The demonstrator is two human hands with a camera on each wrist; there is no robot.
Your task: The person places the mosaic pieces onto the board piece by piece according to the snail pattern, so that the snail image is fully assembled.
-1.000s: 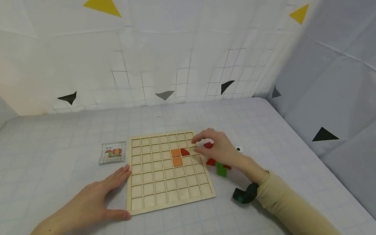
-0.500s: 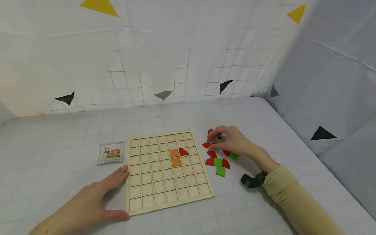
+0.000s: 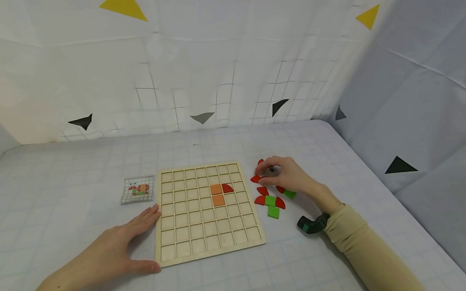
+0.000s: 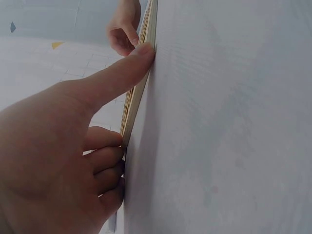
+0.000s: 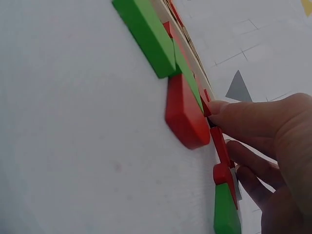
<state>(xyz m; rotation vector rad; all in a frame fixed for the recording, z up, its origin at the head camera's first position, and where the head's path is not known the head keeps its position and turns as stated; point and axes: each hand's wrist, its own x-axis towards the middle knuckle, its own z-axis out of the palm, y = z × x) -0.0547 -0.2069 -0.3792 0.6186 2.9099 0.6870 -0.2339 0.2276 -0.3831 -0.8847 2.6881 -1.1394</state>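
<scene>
A square wooden grid board (image 3: pixel 170 235) lies flat with two orange square tiles (image 3: pixel 218 200) and a red quarter-circle tile (image 3: pixel 227 188) in its cells. My left hand (image 3: pixel 116 246) is spread at the board's left side, fingertips at the edge and thumb at the near corner. To the right of the board, my right hand (image 3: pixel 286 173) pinches a loose red quarter-circle tile (image 3: pixel 255 179) between thumb and index finger, close over the table. In the right wrist view the thumb (image 5: pixel 243 118) reaches in at the red tiles, and the pinched one is mostly hidden.
Several loose tiles lie near the right hand, among them green squares (image 3: pixel 273 212) and red quarter-circles (image 3: pixel 260 200). A black-dotted piece (image 3: pixel 272 170) shows between the fingers. Left of the board lies a printed pattern card (image 3: pixel 127 198). White cloth walls (image 3: pixel 198 56) stand behind and at the right.
My right hand has moved right, from above the board's right edge to the loose tiles, and its index finger has come down onto a red one. The left hand stays at the board.
</scene>
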